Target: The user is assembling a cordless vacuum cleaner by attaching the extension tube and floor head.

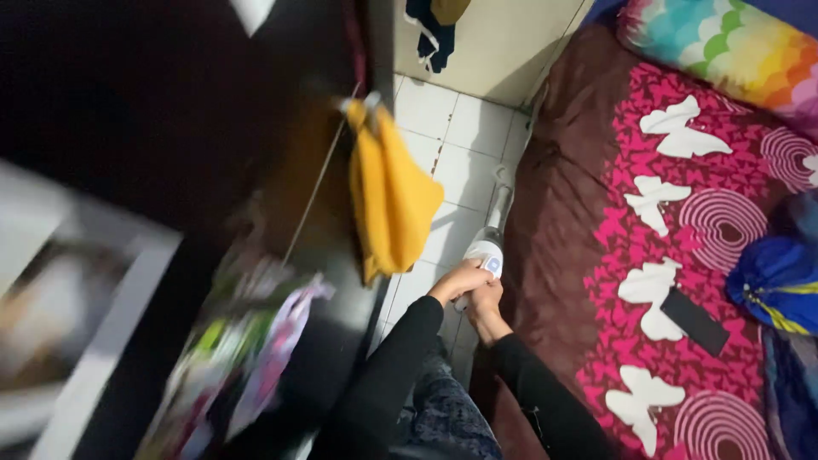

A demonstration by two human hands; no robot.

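The bottle (489, 238) is a clear plastic one with a white label. Its long axis runs from the hands up and slightly right across the picture, the narrow neck pointing away from the person toward the far wall (503, 43). It hangs low over the white tiled floor (452, 145), in the narrow strip between the dark cupboard (170, 119) and the near edge of the bed (682, 255), close beside the bed's brown side.

Both arms wear black sleeves and reach forward and down from the bottom edge of the picture, meeting at the bottle's lower end. The left hand (458, 281) curls over the base of the bottle from the cupboard side, fingers closed on it, knuckles up. The right hand (486, 300) sits just under and behind it, touching the left hand, wrist bent; it seems closed on the bottle's bottom end too, though its fingers are partly hidden.

A yellow cloth (388, 196) hangs from the cupboard's edge, just left of the bottle and above the hands. The bed carries a pink and brown cover with white butterfly shapes; a dark flat rectangle (694, 321) lies on it, well apart from the hands. A rainbow-coloured pillow (724, 43) lies at the bed's far corner, and a blue bundle (775, 285) at its right edge. The shelves at the lower left are too blurred to read.
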